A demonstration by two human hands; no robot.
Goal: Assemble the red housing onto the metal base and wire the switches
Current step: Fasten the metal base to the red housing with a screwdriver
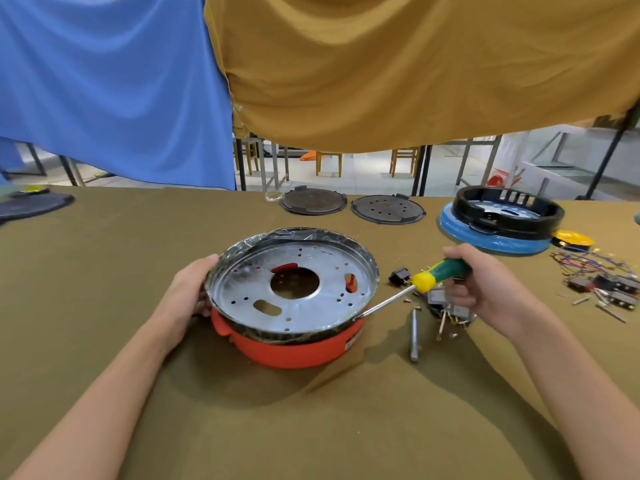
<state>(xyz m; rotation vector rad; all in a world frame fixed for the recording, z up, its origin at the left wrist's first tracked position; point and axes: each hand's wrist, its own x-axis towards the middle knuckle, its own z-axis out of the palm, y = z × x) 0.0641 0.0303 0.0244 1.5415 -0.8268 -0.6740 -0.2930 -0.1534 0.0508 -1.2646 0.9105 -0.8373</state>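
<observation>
Centrally, on the olive cloth-covered table [104,271]: one red housing [291,348], round, with the metal base [294,289] seated on top of it, the base's rim wrapped in clear plastic film [277,235] and its face pierced by a large centre hole and many small ones, red showing through two slots. Left hand [188,289]: at the left edge of the assembly, fingers curled round the rim of the base, thumb up against the film. Right hand [485,289]: to the right of the assembly, apart from it, closed round the green-and-yellow handle of a screwdriver [426,278]; the shaft slants down and left, its tip meeting the near-right rim of the base where it joins the housing. Between that hand and the housing: one black rocker switch [399,276], loose on the cloth; a grey metal tool bit [414,336] lying lengthwise; a small heap of switches and screws [446,311], partly hidden under the right hand. Far right: a tangle of coloured wires [585,261] and further black switches [609,287]. Rear of table: two dark round plates [313,201] side by side; a black ring housing [509,213] resting on a blue film-wrapped disc [491,239]. Behind: hanging blue cloth [104,81] and mustard cloth [415,64].
</observation>
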